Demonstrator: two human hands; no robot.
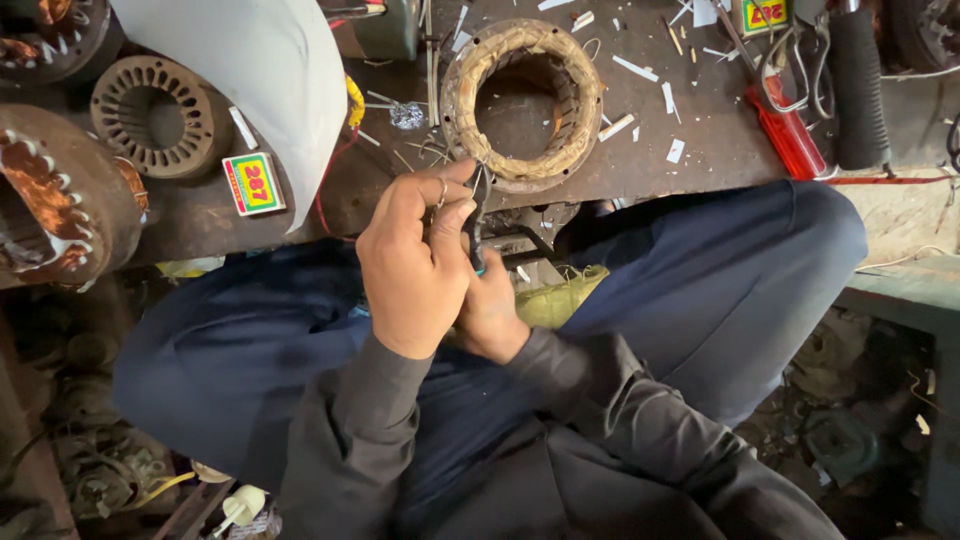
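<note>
Left hand [415, 265] and right hand [490, 310], grips closed together on a thin dark tool [476, 225], just below the wound motor ring [522, 105] at the worktop [690, 140] edge.

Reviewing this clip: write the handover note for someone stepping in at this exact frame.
Left hand: closed around a small dark-handled tool, a ring on one finger.
Right hand: tucked under the left, gripping the same tool lower down.
Both hands sit at the bench edge, just below the wound stator ring, which lies flat and looks wrapped in tan binding.
Nearby: red-handled screwdriver, a bare stator core and a copper-wound stator at left, white paper strips scattered.
Done: ring appears bound. Left: whatever fine work at its near rim; the tool tip is too small to read.
</note>
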